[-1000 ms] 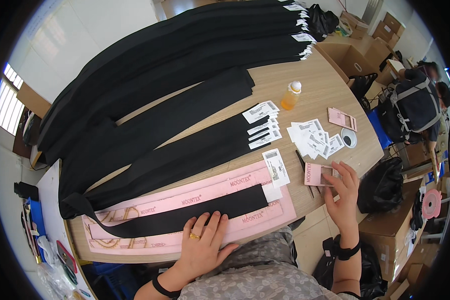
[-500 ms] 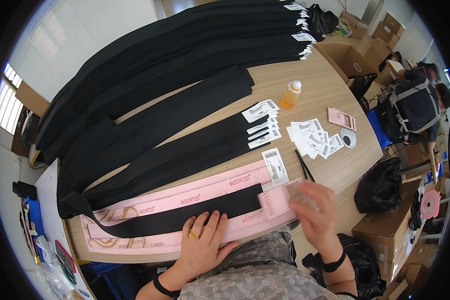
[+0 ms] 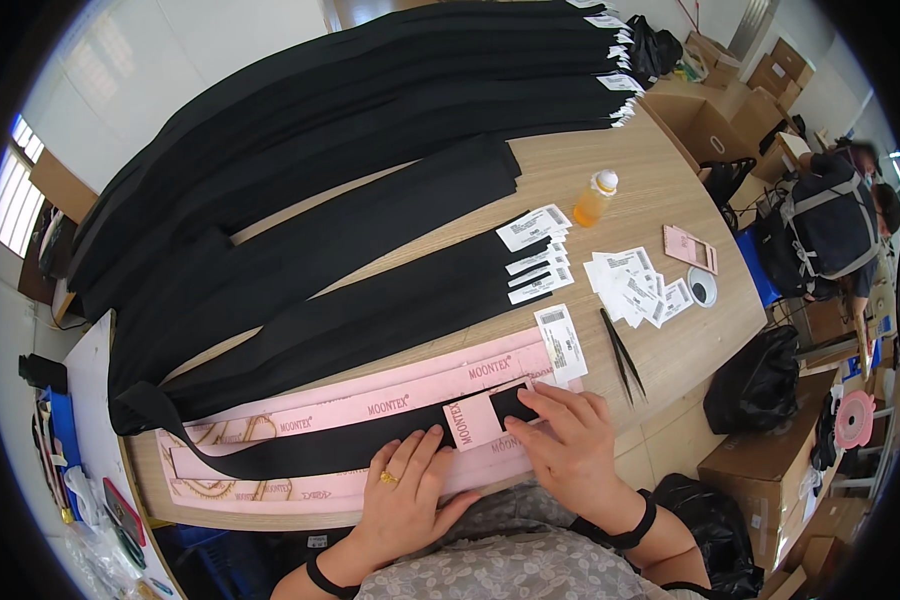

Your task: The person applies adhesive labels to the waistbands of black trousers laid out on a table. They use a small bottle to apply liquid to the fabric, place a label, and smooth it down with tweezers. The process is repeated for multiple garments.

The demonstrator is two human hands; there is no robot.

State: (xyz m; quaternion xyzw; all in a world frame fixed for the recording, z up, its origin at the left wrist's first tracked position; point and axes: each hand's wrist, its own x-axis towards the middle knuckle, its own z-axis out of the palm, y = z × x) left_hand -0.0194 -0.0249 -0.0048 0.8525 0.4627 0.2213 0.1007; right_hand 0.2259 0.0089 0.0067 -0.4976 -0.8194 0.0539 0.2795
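Head view: by the near edge of the table (image 3: 660, 180), the right grip (image 3: 570, 445) pinches 1 pink card frame (image 3: 475, 422) over the black strip (image 3: 330, 448); the left grip (image 3: 407, 490), clasping nothing, rests on that strip, and I see tweezers (image 3: 616, 340) toward the right edge

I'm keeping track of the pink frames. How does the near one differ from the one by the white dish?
The near frame lies on the black strip; the far frame lies on the table. The right hand touches the near frame; no hand touches the far frame. Both are pink.
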